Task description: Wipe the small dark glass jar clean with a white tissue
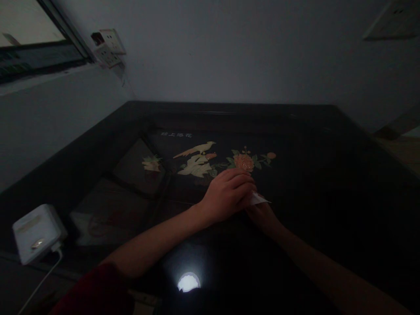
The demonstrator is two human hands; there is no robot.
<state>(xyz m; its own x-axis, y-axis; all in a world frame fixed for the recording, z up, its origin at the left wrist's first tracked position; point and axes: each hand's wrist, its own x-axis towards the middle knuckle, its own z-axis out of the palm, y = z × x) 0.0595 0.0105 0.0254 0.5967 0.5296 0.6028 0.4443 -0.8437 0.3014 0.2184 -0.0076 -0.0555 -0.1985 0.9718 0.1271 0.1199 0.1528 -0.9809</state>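
Observation:
My left hand [228,192] is closed, fingers curled over a thin white tissue [258,199] whose pointed corner sticks out to the right. Pressed against it from the right is my right hand [264,216], also gripping at the tissue, its fingers mostly hidden behind the left one. Both hands meet low over a glossy black tabletop [311,175]. Just beyond them, the surface carries a raised inlay: an orange flower [243,162] with green leaves, and a pale bird [197,150] above cream-coloured rock shapes [196,166]. Pale written characters [176,134] stand farther back.
A white box-shaped device [39,234] with a white cable [42,280] sits at the left edge. Wall sockets [110,46] are at the back left corner, beside a window [33,39]. A bright light reflection [188,282] shows on the near tabletop. The back wall [213,57] borders the table.

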